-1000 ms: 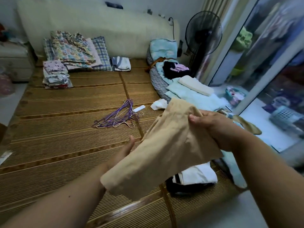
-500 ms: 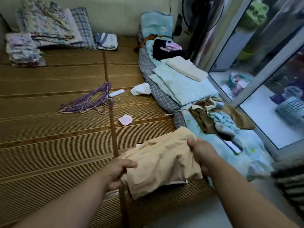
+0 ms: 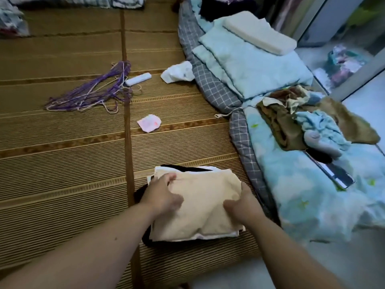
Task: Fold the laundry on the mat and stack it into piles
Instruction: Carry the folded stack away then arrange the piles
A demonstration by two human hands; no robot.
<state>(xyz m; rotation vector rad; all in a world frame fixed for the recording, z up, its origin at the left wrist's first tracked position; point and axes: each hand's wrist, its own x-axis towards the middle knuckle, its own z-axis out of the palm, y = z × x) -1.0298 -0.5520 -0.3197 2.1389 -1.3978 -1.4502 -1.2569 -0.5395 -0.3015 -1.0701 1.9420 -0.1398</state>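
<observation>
Laundry is spread about a wide woven mat [image 3: 62, 163] that covers most of the floor, with brown bands running across it. Along the mat's right edge lies a pale blue quilt [image 3: 312, 195] with a grey checked border. On the quilt are folded blue bedding [image 3: 250, 69], a cream pillow [image 3: 260, 32] and a loose heap of brown and blue clothes [image 3: 308, 122].

At the near edge of the mat, a folded beige garment [image 3: 204, 205] sits on top of a small pile [image 3: 200, 168] of white and black pieces. The left hand [image 3: 162, 197] grips its left edge and the right hand [image 3: 243, 205] its right edge, fingers curled into the cloth.

Further off on the mat lie a tangle of purple hangers [image 3: 93, 94], a crumpled white cloth [image 3: 177, 73], a small pink item [image 3: 149, 123] and a white stick-shaped object [image 3: 138, 78].
</observation>
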